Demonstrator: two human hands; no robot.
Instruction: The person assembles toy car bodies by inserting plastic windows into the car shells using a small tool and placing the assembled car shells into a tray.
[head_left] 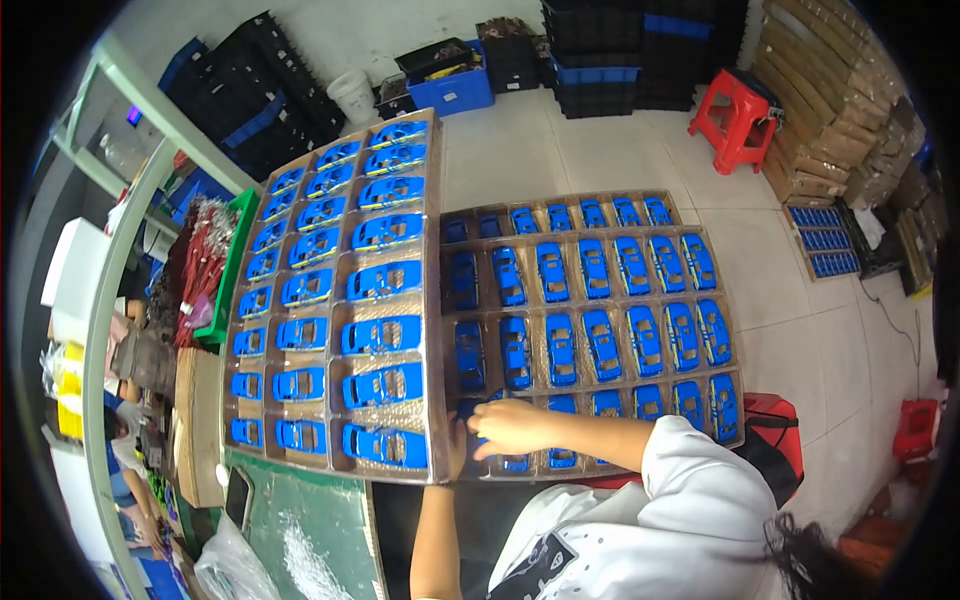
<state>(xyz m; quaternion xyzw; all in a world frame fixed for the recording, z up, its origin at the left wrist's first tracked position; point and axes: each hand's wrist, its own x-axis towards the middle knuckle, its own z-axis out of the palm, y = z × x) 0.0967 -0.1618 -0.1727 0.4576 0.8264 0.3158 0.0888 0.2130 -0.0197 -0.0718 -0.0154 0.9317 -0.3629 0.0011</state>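
Blue toy car bodies [384,332] fill a tall divided tray [434,300] at the left, one to a compartment. Beside it on the right, a second divided tray [590,305] lies lower and holds more of them. My right hand [508,427] reaches across that lower tray's near left corner. Its fingers are bent together near a shaded blue piece, and whatever they grip is hidden. Close by, my left hand [456,450] is upright against the tall tray's near right edge. The fingers of this hand are mostly out of sight.
A green bench [290,530] with a phone [238,497] and a plastic bag [232,565] is at the near left. Beyond the trays stand black crates [600,60], a blue bin [455,90] and a red stool [735,120]. Another person's hand [145,525] shows at far left.
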